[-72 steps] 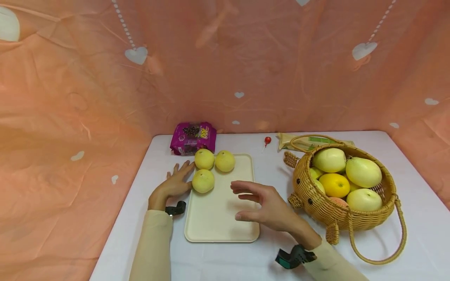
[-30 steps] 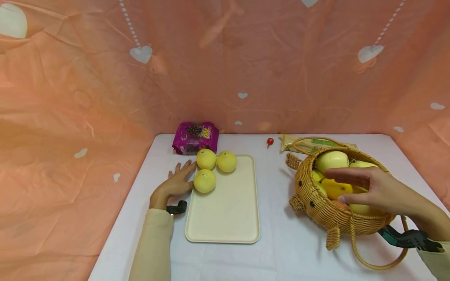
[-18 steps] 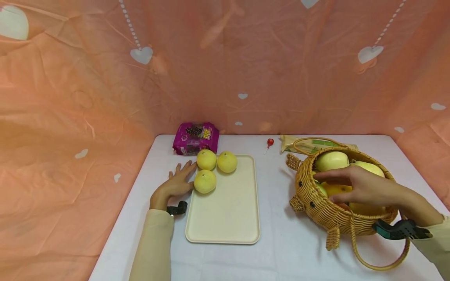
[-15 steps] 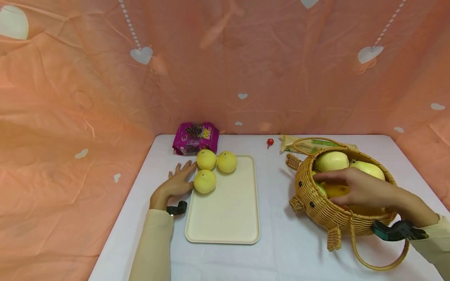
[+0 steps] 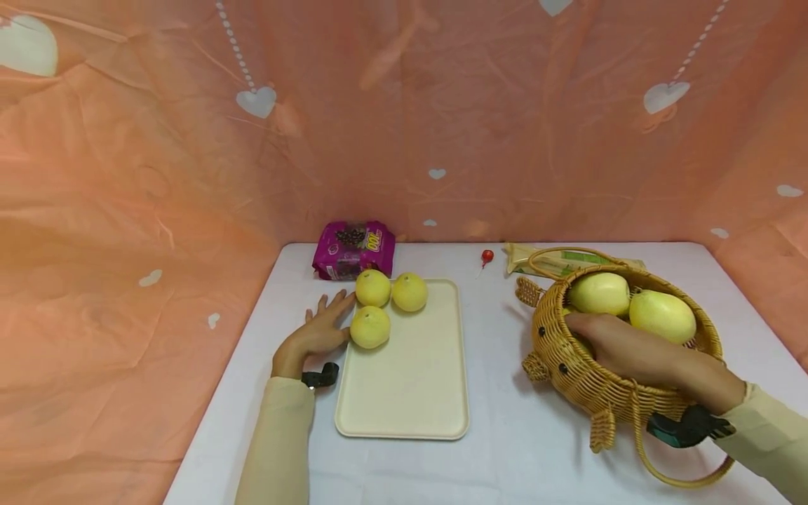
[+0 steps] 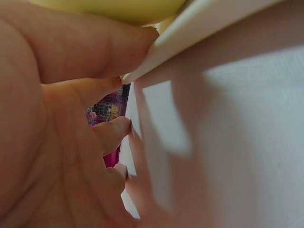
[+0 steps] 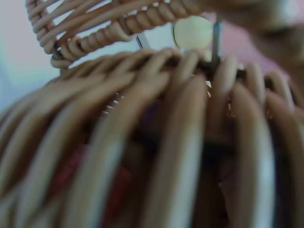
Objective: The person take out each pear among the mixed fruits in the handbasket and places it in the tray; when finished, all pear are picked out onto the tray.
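My left hand (image 5: 318, 332) rests spread on the table with its thumb and index finger at the left rim of the cream tray (image 5: 410, 393). In the left wrist view its thumb (image 6: 99, 47) lies along that rim, below a yellow fruit (image 6: 118, 10). Three round pale-yellow fruits (image 5: 369, 327) sit grouped in the tray's far left part. At the right, my right hand (image 5: 609, 342) reaches down into an animal-shaped wicker basket (image 5: 593, 382), its fingers hidden inside. Large pale-green fruits (image 5: 663, 315) lie beyond the hand. The right wrist view shows mostly blurred basket weave (image 7: 180, 142).
A purple snack pack (image 5: 353, 251) stands behind the tray. At the back lie a red lollipop (image 5: 487, 257) and a long beige-and-green packet (image 5: 527, 257), partly behind the basket. The basket's near handle (image 5: 684, 482) loops onto the table.
My right hand has gone from over the tray to the basket, then sunk deeper among the fruit, covering the bright yellow one. The left hand and the tray's fruits keep their places.
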### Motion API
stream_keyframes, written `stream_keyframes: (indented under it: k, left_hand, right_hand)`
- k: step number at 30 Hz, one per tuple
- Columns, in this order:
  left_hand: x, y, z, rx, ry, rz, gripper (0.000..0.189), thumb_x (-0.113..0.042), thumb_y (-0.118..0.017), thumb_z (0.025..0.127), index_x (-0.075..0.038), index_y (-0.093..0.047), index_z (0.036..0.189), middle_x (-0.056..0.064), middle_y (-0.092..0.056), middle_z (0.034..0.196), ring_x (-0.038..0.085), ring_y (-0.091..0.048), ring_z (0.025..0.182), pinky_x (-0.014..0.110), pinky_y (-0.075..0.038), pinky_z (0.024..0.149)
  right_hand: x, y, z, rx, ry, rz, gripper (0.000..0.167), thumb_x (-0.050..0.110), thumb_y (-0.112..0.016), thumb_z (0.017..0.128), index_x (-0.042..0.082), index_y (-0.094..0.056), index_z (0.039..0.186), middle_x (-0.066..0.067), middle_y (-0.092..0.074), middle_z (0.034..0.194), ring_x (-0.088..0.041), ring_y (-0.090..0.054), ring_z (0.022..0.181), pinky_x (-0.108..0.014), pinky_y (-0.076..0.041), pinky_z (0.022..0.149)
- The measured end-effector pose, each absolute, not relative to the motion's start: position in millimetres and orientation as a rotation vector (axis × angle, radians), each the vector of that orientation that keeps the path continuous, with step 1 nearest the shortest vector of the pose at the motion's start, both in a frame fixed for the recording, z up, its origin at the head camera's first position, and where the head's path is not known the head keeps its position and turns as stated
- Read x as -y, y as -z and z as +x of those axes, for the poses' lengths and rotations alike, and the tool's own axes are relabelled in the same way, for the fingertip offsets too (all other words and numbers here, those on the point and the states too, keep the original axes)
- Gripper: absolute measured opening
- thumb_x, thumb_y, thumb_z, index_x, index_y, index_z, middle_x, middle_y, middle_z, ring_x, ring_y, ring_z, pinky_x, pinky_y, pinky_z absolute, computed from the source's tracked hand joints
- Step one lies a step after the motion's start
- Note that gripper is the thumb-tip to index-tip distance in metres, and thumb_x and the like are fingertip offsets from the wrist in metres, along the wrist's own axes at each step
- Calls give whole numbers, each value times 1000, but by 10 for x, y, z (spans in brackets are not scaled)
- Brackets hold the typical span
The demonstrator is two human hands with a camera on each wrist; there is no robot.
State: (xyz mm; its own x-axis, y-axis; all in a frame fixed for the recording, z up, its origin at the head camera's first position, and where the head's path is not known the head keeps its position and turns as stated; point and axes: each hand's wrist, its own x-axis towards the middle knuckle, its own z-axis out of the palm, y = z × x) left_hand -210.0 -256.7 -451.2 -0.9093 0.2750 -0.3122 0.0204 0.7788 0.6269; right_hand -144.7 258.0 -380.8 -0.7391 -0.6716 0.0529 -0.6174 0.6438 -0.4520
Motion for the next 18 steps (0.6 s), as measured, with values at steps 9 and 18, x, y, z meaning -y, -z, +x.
stream_keyframes:
  k: [9,18]
  left_hand:
    - [2538,4491,-2099,-2591,-891,242,85,-20,-59,102,-13,-20,177,21,-1,185,51,18,167,74,19,129]
    - [2557,4501,-2084,-2584,-897,242,85,-20,-59,102,-13,-20,177,21,-1,185,51,18,167,74,19,129]
  right_hand:
    - [-2617,3820,-1410,-2862,572,-1108,38,23,-89,92,30,-69,123,19,-72,116,2,-65,105,-28,-62,90]
    - [-2781,3679,-1279,-3122,592,-911,87,18,-100,71,10,-63,149,-8,-76,133,-14,-68,103,-14,-51,85]
